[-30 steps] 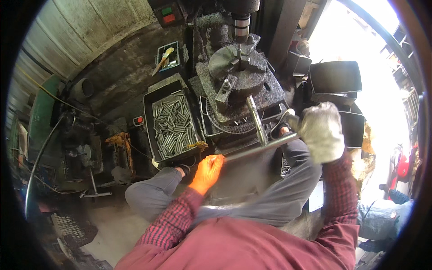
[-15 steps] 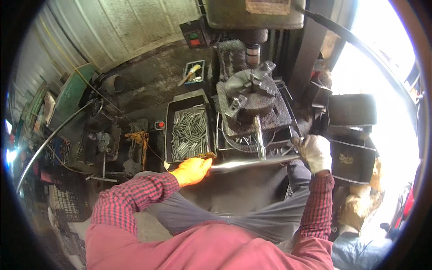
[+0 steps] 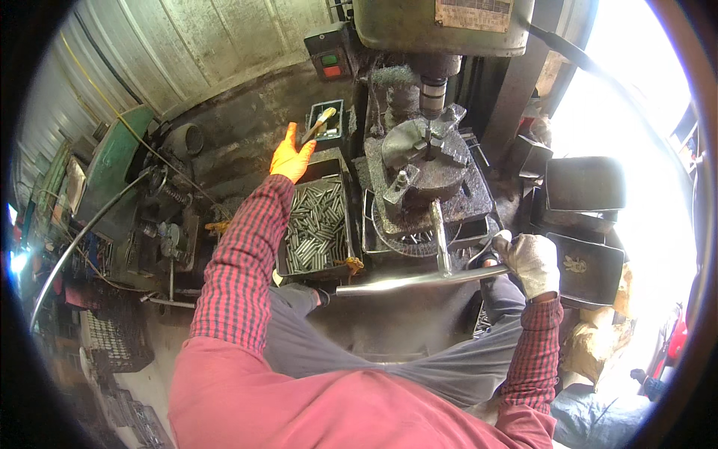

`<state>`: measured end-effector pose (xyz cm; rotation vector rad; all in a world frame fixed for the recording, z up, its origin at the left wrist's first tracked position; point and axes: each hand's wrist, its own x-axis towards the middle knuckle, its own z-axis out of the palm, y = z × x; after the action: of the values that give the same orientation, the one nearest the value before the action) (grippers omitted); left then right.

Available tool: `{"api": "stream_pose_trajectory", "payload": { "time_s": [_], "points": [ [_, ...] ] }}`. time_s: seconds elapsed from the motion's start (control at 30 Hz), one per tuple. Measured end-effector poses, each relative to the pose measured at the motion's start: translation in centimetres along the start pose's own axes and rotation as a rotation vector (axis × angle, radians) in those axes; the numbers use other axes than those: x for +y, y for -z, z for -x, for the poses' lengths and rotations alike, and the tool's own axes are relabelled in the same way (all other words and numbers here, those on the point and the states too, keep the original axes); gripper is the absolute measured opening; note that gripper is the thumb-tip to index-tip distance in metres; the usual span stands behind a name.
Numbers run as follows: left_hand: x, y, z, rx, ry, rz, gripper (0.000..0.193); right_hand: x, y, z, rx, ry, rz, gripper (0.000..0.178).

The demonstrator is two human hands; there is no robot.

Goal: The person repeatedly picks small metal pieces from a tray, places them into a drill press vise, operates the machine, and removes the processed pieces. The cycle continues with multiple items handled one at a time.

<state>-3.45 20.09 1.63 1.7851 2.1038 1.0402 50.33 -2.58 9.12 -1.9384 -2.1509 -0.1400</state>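
My left hand (image 3: 292,159), in an orange glove, reaches past the bin of metal pins. Its index finger and thumb are apart, on either side of the wooden handle of a brush (image 3: 321,122); no grip on it shows. The brush lies slanted across a small blue tray (image 3: 334,135). My right hand (image 3: 535,263), in a whitish glove, is closed around the right end of a long shiny metal bar (image 3: 396,284). The bar lies across my front and meets a rod (image 3: 440,232) coming from the chuck (image 3: 425,161); whether they are joined is unclear.
A drill press head (image 3: 434,93) hangs over the chuck. The bin (image 3: 281,262) of short metal pins stands left of it. Behind is a switch box (image 3: 329,60). Dark trays (image 3: 585,183) stack at right; another machine (image 3: 170,236) stands at left.
My left hand has let go of the bar's left end and moved up and away to the brush. My right hand stays on the bar. The view has shifted slightly.
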Motion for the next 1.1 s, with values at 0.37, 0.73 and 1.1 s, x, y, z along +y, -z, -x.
{"api": "stream_pose_trajectory", "payload": {
  "time_s": [0.37,0.73,1.1],
  "points": [
    [1.0,1.6,-3.3,0.129,-0.250,0.102,0.033,0.0,-0.1,-0.3,-0.112,-0.093,0.041,0.061],
    [3.0,4.1,-1.3,0.100,-0.244,0.056,0.030,0.4,-0.2,-0.2,-0.106,-0.013,0.125,0.067],
    [6.7,7.5,8.9,0.035,-0.256,0.622,0.024,0.0,0.2,-0.3,-0.157,-0.062,0.170,0.057]
  ]
}}
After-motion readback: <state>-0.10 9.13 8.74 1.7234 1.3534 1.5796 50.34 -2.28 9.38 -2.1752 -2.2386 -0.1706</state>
